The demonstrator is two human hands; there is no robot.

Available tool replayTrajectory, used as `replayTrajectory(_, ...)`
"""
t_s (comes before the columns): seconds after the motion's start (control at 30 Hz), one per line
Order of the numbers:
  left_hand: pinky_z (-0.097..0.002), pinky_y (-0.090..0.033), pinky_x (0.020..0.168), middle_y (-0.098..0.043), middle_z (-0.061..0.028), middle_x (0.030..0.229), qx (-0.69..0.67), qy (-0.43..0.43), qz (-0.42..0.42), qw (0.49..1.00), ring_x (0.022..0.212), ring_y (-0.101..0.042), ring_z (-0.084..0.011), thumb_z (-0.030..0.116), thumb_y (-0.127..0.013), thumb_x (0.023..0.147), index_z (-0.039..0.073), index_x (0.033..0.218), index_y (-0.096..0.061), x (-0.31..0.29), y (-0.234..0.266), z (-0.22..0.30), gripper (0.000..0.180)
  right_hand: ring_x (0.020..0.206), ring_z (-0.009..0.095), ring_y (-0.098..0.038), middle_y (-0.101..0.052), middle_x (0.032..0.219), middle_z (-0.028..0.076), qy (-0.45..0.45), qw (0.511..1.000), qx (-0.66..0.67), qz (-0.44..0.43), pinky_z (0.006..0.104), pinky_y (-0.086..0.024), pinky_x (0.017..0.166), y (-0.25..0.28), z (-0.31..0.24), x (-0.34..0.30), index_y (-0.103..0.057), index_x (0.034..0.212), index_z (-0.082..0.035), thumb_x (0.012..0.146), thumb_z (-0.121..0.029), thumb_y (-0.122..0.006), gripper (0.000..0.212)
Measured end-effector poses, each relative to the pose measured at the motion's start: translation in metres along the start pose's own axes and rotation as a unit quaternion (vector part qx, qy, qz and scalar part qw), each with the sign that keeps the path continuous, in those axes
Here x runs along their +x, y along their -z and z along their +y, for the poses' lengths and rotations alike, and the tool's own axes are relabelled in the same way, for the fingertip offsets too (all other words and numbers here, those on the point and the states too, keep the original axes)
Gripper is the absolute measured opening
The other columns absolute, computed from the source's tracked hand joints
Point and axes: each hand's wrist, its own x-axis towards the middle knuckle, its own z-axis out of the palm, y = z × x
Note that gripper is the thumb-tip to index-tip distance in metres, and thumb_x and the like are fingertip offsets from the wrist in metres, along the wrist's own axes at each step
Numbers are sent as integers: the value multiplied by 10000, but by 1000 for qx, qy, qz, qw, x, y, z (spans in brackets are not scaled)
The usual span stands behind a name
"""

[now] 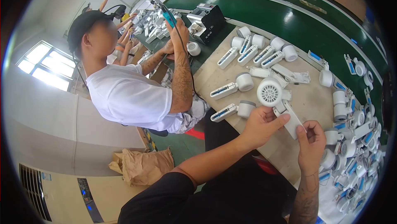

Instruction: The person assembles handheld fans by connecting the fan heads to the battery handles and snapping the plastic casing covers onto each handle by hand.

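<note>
Over the tan work board (211,69) I hold a white handheld fan (270,93) with a round slotted grille, its handle slanting down to the right. My left hand (264,126) is closed on the handle near the fan head, thumb on top. At the handle's lower end, my right hand (312,143) pinches it between thumb and fingers. Beyond my hands lie several fan units with open handles showing blue strips, among them one fan unit (233,85) left of the held fan. Loose white handle covers (285,73) lie just behind the held fan.
A heap of white fan parts (351,153) fills the right side. To the left, a co-worker (132,87) holds a teal power screwdriver (168,18) beside a black machine (208,23). Behind runs a green conveyor (273,11); a brown paper bag (142,166) stands on the floor.
</note>
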Motion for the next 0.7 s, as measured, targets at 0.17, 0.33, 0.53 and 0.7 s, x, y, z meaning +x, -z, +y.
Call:
replayTrajectory(0.17, -232, -494, 676, -682, -15, 959, -11, 25, -5, 1000, 817, -622, -60, 125, -725, 927, 17, 1102, -648, 1, 2, -2, 220, 754, 44, -499, -541, 841, -28, -2, 1000, -12, 2, 193, -403, 673, 0, 2, -1, -560, 942, -35, 918, -85, -721, 170)
replayTrajectory(0.33, -215, -459, 584, -682, 7, 875, 14, -13, 38, 999, 687, -590, -52, 89, -734, 905, 15, 1026, -675, -2, -1, 22, 154, 798, 53, -493, -538, 921, -9, 153, 972, -152, 90, 203, -399, 657, -12, 13, 0, -569, 979, -40, 869, -171, -779, 271)
replayTrajectory(0.53, -232, -497, 646, -700, -27, 969, 40, 23, -13, 999, 774, -610, -61, 109, -708, 930, 2, 1144, -656, 1, 7, 5, 245, 649, 42, -458, -544, 706, -33, -13, 994, -91, -56, 220, -367, 555, -5, 14, -3, -633, 855, -3, 939, -312, -702, 327)
replayTrajectory(0.7, -251, -536, 722, -721, -32, 928, 199, -49, 4, 979, 819, -651, -78, 109, -771, 874, -20, 1035, -701, 12, 36, 16, 217, 597, 44, -513, -603, 687, -30, -151, 982, 25, -110, 223, -441, 568, -22, 23, -13, -664, 907, -6, 971, -234, -666, 237)
